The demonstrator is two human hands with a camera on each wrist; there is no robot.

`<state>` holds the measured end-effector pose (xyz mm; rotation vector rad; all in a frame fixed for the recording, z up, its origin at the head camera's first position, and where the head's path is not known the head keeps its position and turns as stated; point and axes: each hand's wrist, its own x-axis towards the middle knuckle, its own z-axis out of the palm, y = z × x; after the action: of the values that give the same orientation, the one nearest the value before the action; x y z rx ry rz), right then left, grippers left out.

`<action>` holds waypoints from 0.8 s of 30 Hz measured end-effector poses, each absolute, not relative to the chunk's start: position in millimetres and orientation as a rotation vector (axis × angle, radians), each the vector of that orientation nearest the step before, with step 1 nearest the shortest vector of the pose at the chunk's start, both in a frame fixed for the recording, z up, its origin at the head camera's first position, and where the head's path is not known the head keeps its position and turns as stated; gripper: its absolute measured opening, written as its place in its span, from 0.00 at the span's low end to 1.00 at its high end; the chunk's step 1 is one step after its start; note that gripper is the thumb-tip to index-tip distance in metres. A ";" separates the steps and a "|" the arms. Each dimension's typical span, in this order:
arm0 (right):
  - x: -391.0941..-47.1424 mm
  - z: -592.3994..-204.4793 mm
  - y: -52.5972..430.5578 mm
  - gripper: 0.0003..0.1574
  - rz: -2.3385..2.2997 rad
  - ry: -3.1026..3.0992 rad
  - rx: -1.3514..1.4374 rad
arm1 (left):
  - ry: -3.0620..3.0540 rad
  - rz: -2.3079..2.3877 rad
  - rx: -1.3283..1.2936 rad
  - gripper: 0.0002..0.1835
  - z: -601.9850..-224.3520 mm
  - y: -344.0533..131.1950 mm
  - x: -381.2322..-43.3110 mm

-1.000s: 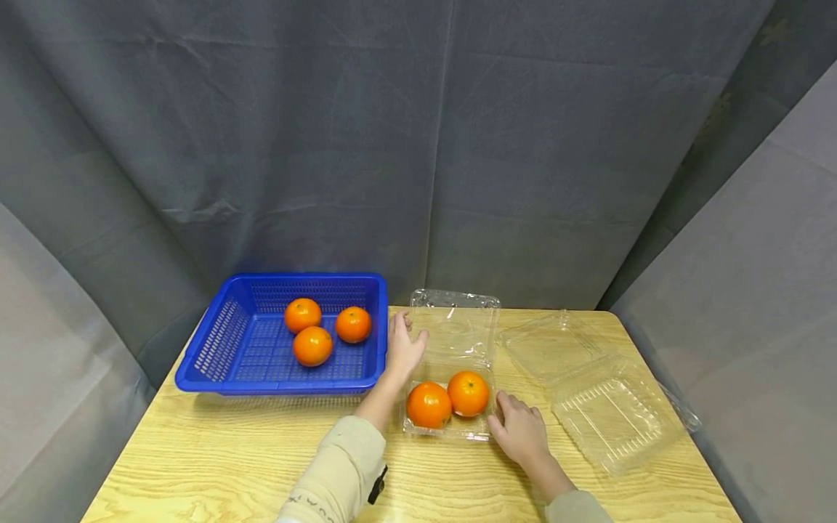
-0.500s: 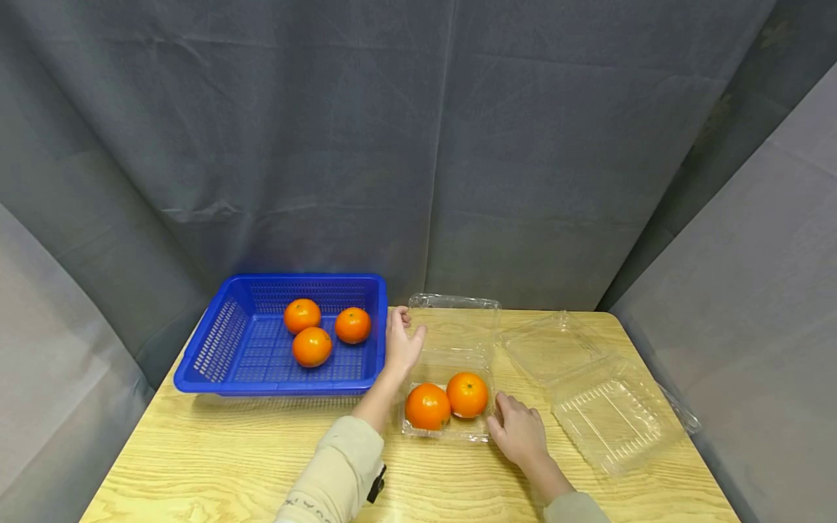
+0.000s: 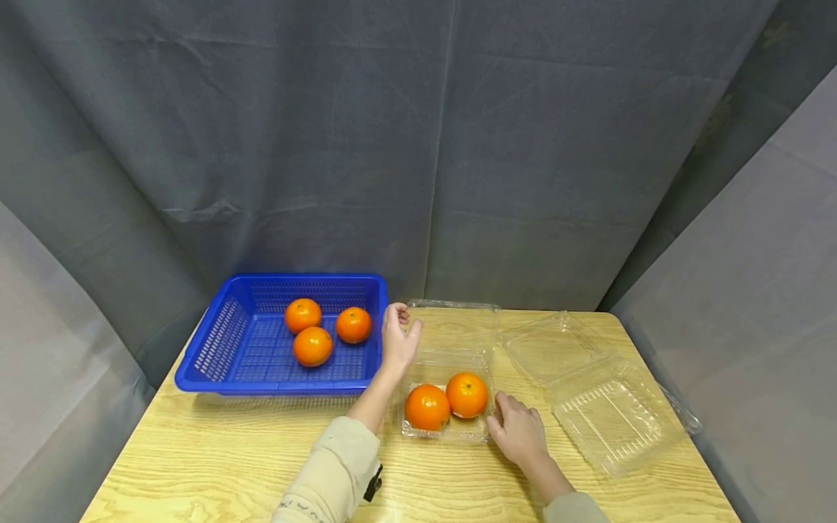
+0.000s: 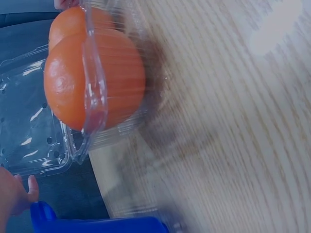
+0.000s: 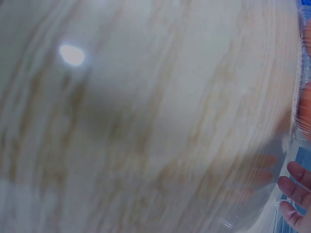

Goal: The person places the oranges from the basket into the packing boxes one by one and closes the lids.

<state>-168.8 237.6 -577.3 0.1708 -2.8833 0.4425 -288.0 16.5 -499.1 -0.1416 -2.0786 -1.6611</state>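
Observation:
A clear plastic clamshell box (image 3: 451,431) stands open in the middle of the table in the head view. Two oranges (image 3: 428,407) sit side by side in its base, and the left wrist view shows an orange (image 4: 97,80) through the ribbed wall. My left hand (image 3: 400,340) is between the blue basket and the raised lid (image 3: 454,327). Its fingers are loosely bent with nothing in them, the thumb close to the lid's left edge. Relaxed fingers on my right hand (image 3: 519,434) lie by the box's right side; whether they touch it I cannot tell.
At left, a blue basket (image 3: 281,387) holds several oranges (image 3: 312,346). More clear clamshell packaging (image 3: 615,418) lies open on the right of the wooden table (image 3: 216,465). A grey curtain (image 3: 327,160) hangs behind.
The lid has tipped further back and lower. My left hand has drifted slightly left and away from it; the right hand has stayed almost still.

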 end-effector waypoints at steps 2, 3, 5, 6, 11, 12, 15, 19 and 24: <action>-169.0 -577.7 237.7 0.11 0.440 -2.882 0.170 | -2.074 -1.661 -0.147 0.16 -496.2 15.7 -287.2; -169.1 -577.8 237.8 0.11 0.439 -2.882 0.170 | -2.070 -1.658 -0.148 0.16 -495.1 15.4 -286.9; -169.2 -578.0 237.7 0.12 0.441 -2.880 0.171 | -2.062 -1.655 -0.154 0.15 -492.8 14.5 -286.2; -169.3 -577.9 237.6 0.12 0.444 -2.878 0.171 | -2.059 -1.654 -0.156 0.14 -491.7 14.0 -285.7; -169.3 -577.4 237.2 0.12 0.454 -2.874 0.168 | -2.053 -1.616 -0.174 0.11 -487.4 11.6 -282.0; -169.4 -577.6 237.2 0.11 0.455 -2.877 0.166 | -2.051 -1.608 -0.178 0.10 -486.7 11.1 -280.9; -169.5 -578.1 237.3 0.11 0.453 -2.887 0.161 | -2.042 -1.600 -0.188 0.08 -485.9 9.4 -276.9; -169.0 -578.1 237.4 0.11 0.461 -2.887 0.159 | -2.031 -1.607 -0.201 0.07 -485.6 7.6 -270.9; -169.1 -577.9 237.3 0.12 0.473 -2.879 0.162 | -2.035 -1.591 -0.206 0.09 -486.7 6.1 -264.0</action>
<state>-169.1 237.3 -577.9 0.1617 -2.8791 0.4734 -264.0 6.1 -486.7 -0.2056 -2.0355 -1.5909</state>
